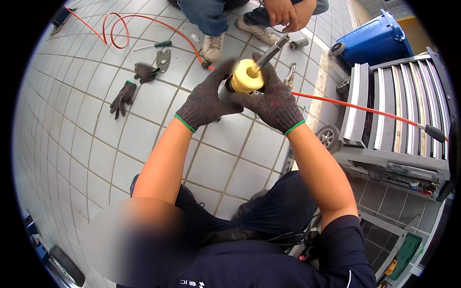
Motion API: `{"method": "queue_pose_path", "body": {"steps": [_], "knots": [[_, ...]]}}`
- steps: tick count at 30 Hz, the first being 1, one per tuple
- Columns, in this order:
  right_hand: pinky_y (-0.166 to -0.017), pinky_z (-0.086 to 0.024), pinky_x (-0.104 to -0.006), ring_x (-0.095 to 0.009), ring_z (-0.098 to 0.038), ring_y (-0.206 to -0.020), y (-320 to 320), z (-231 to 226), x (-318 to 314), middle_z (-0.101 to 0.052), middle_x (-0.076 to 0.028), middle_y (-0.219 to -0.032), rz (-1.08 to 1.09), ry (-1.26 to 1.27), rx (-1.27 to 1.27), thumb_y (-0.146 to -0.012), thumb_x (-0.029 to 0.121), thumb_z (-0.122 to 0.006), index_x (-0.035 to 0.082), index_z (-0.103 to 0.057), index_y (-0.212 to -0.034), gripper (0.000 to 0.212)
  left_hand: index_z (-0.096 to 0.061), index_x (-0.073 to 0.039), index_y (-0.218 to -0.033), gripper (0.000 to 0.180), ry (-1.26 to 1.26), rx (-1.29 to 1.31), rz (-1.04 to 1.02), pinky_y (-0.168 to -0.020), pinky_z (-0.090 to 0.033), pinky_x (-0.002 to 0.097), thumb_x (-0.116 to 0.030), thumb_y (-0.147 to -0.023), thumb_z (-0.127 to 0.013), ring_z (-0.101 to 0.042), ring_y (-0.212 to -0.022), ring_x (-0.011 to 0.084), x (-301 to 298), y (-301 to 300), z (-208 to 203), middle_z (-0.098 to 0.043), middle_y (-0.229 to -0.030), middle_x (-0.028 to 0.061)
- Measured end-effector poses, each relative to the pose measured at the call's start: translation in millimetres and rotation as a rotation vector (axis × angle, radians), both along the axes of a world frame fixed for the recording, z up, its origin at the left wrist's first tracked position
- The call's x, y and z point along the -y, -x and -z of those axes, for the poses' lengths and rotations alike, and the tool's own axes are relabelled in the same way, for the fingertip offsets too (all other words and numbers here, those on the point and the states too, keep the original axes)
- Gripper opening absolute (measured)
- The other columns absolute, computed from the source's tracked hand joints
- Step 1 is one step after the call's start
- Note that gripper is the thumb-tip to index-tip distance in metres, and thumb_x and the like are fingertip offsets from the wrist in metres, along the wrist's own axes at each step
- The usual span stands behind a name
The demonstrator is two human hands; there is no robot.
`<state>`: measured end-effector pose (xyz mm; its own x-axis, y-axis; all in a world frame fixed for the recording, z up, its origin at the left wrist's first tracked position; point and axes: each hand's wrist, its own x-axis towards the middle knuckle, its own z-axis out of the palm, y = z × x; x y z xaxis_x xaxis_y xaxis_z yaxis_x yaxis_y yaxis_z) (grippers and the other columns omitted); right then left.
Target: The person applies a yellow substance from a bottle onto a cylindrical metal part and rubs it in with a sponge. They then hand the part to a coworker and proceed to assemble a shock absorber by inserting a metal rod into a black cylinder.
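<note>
Between my two gloved hands is a yellow ring-shaped bump stop (pixel 246 79) with a round hole in its top. A shiny metal rod (pixel 272 54) rises from that hole, tilted to the upper right. My left hand (pixel 205 102), in a dark knit glove with a green cuff, grips the yellow piece from the left, its fingertips blurred. From the right, my right hand (pixel 272 100) closes round it in a matching glove, fingers behind the rod. Dark parts show beneath the yellow piece, but my hands mostly hide them.
Ahead crouches another person, hands (pixel 288 14) together. On the tiled floor lie loose gloves (pixel 124 98), a metal plate (pixel 163 61), a green-handled screwdriver (pixel 162 43) and pliers (pixel 290 75). An orange hose (pixel 355 106) crosses behind my hands toward a tool cart (pixel 384 156); a blue bin (pixel 372 41) stands beyond.
</note>
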<state>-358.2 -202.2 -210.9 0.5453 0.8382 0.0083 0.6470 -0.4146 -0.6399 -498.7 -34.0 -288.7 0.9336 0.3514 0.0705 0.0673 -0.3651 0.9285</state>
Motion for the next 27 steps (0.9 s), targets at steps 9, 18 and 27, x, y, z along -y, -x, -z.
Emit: {"method": "queue_pose_path", "body": {"steps": [9,18,27], "knots": [[-0.103,-0.06,-0.0367,-0.024,-0.075,-0.12,4,-40,-22,-0.077,-0.015,-0.133,-0.022,-0.512,-0.634,-0.103,0.007,-0.072,-0.001,-0.07,-0.137,0.035,-0.063,-0.008,-0.143,0.074,0.045,0.125,0.013,-0.11,-0.056,0.045,-0.021,-0.078,-0.094,-0.07,-0.128,0.0357,14,11,-1,-0.072,-0.135,0.018],[-0.063,-0.052,-0.0377,-0.025,-0.067,-0.07,26,-16,-25,-0.064,-0.008,-0.079,-0.075,-0.564,-0.409,-0.098,0.005,-0.068,0.006,-0.064,-0.093,0.007,-0.066,-0.009,-0.132,0.068,-0.055,0.071,0.16,-0.105,-0.058,0.0477,-0.026,-0.073,-0.095,-0.071,-0.121,0.0376,9,14,-22,-0.074,-0.128,0.0155],[-0.051,-0.045,-0.0367,-0.019,-0.047,-0.052,35,-29,-4,-0.043,-0.004,-0.064,0.057,-0.73,-0.611,-0.121,0.053,-0.04,0.011,-0.047,-0.076,0.063,-0.056,-0.008,-0.159,0.096,0.105,-0.025,0.201,-0.119,-0.051,0.0432,-0.026,-0.075,-0.098,-0.064,-0.14,0.0312,4,25,-23,-0.066,-0.153,0.0173]]}}
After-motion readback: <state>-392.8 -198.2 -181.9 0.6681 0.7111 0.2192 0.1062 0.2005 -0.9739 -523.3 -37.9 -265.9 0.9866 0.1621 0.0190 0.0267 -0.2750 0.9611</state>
